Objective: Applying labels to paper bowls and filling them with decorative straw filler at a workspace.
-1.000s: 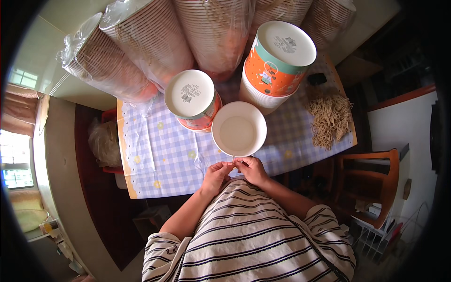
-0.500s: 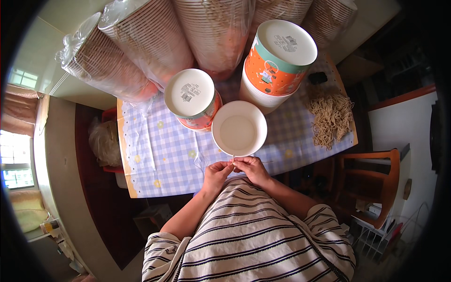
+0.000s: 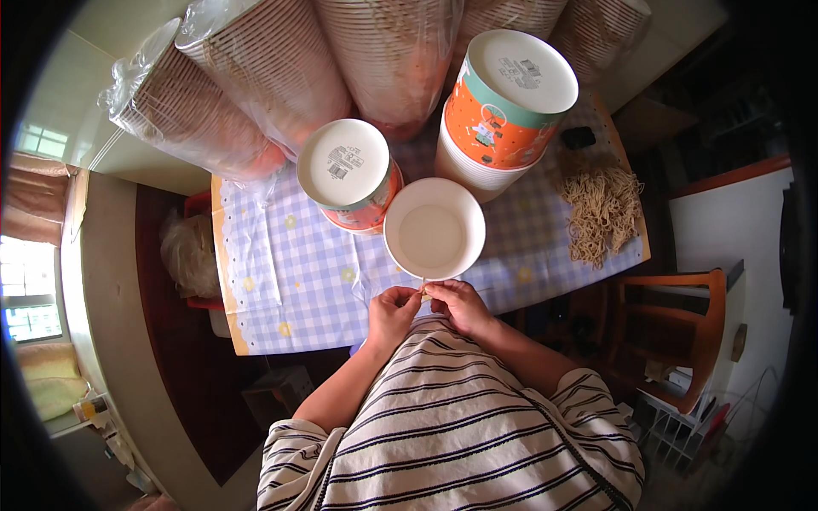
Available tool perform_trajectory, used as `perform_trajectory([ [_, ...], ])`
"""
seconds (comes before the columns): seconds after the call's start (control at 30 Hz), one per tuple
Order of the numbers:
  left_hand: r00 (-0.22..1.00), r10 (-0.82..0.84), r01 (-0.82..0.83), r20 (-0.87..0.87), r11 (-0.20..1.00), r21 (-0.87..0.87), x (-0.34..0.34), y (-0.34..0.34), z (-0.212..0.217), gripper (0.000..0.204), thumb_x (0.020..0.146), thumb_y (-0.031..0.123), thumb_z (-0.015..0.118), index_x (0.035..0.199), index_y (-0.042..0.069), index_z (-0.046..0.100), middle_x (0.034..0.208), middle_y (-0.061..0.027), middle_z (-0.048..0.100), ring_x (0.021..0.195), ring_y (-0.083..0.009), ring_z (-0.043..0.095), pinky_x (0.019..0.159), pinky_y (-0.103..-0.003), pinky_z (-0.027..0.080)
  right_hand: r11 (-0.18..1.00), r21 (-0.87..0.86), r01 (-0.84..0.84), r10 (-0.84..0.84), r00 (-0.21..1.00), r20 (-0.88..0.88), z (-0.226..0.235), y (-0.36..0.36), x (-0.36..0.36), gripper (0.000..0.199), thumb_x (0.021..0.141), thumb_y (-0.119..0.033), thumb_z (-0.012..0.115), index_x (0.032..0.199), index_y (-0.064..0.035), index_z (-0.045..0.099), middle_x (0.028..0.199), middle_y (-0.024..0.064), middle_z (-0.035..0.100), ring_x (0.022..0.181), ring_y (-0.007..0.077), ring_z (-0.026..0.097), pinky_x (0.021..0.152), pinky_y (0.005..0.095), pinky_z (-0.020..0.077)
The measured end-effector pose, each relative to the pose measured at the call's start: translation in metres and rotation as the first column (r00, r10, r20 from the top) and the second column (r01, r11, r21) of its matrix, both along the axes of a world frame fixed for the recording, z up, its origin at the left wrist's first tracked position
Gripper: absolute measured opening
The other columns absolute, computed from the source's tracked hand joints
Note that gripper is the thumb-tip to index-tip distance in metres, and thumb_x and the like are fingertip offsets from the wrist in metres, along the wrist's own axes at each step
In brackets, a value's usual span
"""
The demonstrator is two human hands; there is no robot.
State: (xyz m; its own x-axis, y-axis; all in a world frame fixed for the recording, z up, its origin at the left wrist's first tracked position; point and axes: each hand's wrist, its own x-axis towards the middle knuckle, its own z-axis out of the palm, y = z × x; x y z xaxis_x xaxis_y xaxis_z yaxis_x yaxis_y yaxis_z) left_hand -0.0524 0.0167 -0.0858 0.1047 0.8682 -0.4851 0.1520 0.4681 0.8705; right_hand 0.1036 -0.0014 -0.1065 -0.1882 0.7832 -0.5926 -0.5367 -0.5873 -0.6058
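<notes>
Near the white bowl (image 3: 433, 230), left hand (image 3: 394, 315) and right hand (image 3: 461, 307) keep fingers (image 3: 412, 295) pinched on a thin strand (image 3: 423, 283), much as before.

No wording can be read clearly; the print is too small or cut off. At 11 o'clock, the upturned white base of the shorter paper tub (image 3: 368, 189) bears a compact block of dark print, with box-shaped marks and tiny lines. At 1 o'clock, the base of the taller tub stack (image 3: 492, 132) carries a similar dark block. Near 11 o'clock on that stack's orange wall, a pale letter-like mark curves out of sight.
</notes>
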Motion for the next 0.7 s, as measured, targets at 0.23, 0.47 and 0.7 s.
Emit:
perform_trajectory([
  [0.23,1.0,0.004,-0.004,-0.011,0.999,0.042,0.0,-0.002,-0.005,0.018,0.083,0.013,0.068,0.088,-0.004,0.067,0.065,-0.0001,0.062,0.057,-0.0037,0.05,0.051,-0.021,0.041,0.988,-0.148,0.039,-0.057,0.991,-0.12,-0.007,0.0,-0.002,0.015,0.086,-0.016,0.064,0.095,-0.0047,0.067,0.073,-0.0017,0.059,0.054,0.0038,0.045,0.047,0.017,0.0343],
  [0.47,0.95,-0.041,0.148,-0.309,0.931,0.333,-0.001,-0.001,0.0,0.013,0.076,0.009,0.072,0.086,0.003,0.067,0.069,-0.0072,0.061,0.058,-0.0143,0.055,0.053,-0.027,0.045,0.972,-0.225,0.058,-0.081,0.992,-0.093,0.003,0.002,-0.003,0.016,0.086,-0.017,0.064,0.095,-0.0048,0.067,0.076,-0.0023,0.06,0.054,0.0033,0.042,0.047,0.0164,0.0329],
  [0.7,0.928,-0.054,0.27,-0.37,0.781,0.563,-0.002,0.0,0.005,0.021,0.072,0.003,0.072,0.092,0.005,0.064,0.084,-0.011,0.063,0.075,-0.026,0.064,0.064,-0.034,0.053,0.981,-0.184,0.059,-0.058,0.998,0.011,0.014,0.004,-0.006,0.015,0.087,-0.016,0.063,0.094,-0.0046,0.069,0.075,-0.0033,0.061,0.055,0.0028,0.04,0.047,0.0174,0.0309],
])
